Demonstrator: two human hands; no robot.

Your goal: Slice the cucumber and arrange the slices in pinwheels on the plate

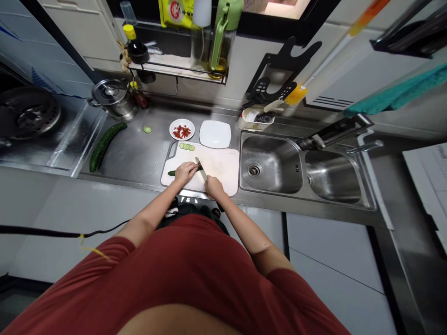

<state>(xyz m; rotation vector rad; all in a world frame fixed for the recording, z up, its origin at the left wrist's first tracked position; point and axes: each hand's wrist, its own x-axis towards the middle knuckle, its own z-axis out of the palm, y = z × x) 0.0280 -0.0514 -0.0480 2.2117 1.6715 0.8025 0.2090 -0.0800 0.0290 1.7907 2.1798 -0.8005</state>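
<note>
On the white cutting board (223,170), my left hand (186,173) is closed over a cucumber (171,173), whose green end sticks out on the left. My right hand (213,187) grips a knife (201,170) by its handle. The blade points up and to the left, against the cucumber's right end. Several thin cucumber slices (186,146) lie overlapping near the board's top left. Behind the board stand a plate of chopped red pieces (182,130) and a bare white square plate (215,134).
A whole cucumber (104,145) and one slice (147,130) lie on the steel counter to the left, near a lidded pot (115,98). A double sink (272,163) is on the right. Above hangs a shelf (181,70) with bottles.
</note>
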